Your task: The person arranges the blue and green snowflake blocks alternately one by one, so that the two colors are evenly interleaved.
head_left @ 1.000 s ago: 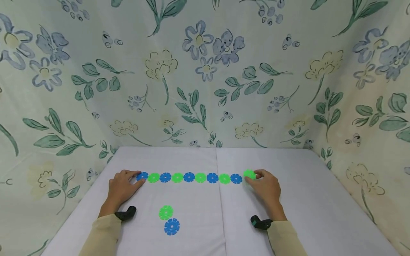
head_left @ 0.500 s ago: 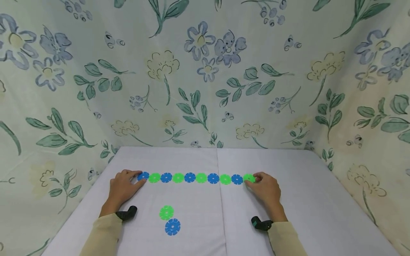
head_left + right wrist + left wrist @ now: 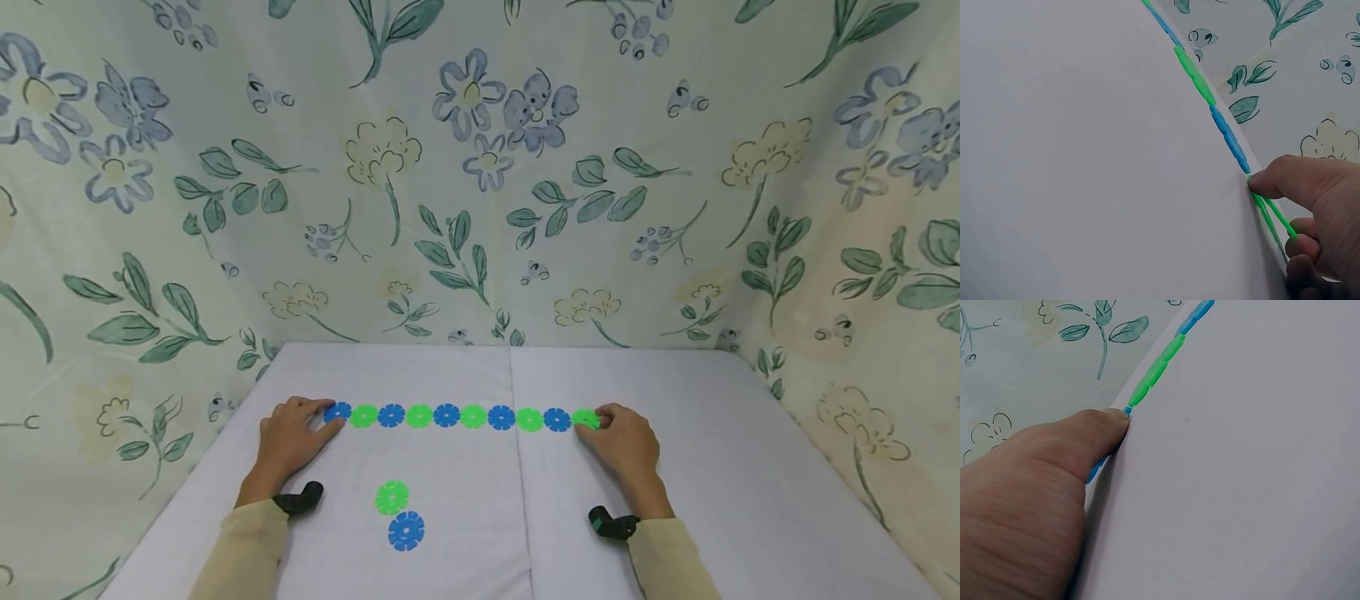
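Note:
A row of blue and green notched plastic discs [image 3: 447, 415] crosses the white table, colours alternating. At its left end my left hand [image 3: 291, 437] holds the blue end disc [image 3: 339, 412] between thumb and forefinger. In the left wrist view the thumb [image 3: 1100, 428] covers part of that disc. My right hand [image 3: 626, 442] pinches the green disc [image 3: 585, 419] at the right end, right beside the blue disc [image 3: 557, 419]. The right wrist view shows two thin green edges [image 3: 1282, 219] spreading apart from the thumb tip toward the fingers.
Nearer the person, a loose green disc [image 3: 392, 497] and a loose blue disc [image 3: 407, 531] lie edge to edge on the table [image 3: 465, 550]. A floral curtain [image 3: 480, 208] stands behind and at both sides. A fold line runs down the cloth.
My right hand has brought the green disc slightly down and left, closing the gap to the blue disc beside it. The left hand stays at the row's left end.

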Demonstrator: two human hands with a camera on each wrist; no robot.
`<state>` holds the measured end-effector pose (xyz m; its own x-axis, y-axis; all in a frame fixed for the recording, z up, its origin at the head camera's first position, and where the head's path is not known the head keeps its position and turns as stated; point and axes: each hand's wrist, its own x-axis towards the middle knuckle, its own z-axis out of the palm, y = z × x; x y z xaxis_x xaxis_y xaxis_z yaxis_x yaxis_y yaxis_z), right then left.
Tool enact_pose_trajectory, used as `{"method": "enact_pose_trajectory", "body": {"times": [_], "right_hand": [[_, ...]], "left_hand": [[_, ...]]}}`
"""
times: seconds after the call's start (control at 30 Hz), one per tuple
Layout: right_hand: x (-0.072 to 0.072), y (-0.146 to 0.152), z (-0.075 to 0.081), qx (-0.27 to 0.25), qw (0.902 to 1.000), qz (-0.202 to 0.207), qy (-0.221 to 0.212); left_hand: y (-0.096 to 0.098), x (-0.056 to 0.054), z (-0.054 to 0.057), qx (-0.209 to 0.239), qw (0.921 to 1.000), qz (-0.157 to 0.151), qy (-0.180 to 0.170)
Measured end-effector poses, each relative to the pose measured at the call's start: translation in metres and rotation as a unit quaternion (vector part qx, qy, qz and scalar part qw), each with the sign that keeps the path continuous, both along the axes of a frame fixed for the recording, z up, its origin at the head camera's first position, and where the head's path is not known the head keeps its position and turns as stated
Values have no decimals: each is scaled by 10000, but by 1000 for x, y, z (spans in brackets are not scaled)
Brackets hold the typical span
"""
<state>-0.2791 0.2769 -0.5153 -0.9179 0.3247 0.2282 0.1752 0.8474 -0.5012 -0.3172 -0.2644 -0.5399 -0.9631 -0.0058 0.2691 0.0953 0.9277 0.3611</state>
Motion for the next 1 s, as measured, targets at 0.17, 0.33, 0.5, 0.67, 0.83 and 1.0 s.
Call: {"method": "enact_pose_trajectory", "body": {"times": [0.17,0.33,0.5,0.67,0.83,1.0], "right_hand": [[1,0,1,-56,9999,11,-132],[2,0,1,-68,9998,-9,-192],[2,-1,3,-77,9997,7,-237],[2,1,3,-77,9995,71,-306],[1,2,2,-32,9993,106,-362],[1,2,1,20,9991,134,-394]], "left_hand": [[0,0,0,-1,10000,-5,7],[0,0,0,2,10000,-12,-3],[1,1,1,27,10000,4,-4],[2,0,1,40,10000,21,10],[1,0,0,26,10000,36,-9],[0,0,0,17,10000,4,-10]]}}
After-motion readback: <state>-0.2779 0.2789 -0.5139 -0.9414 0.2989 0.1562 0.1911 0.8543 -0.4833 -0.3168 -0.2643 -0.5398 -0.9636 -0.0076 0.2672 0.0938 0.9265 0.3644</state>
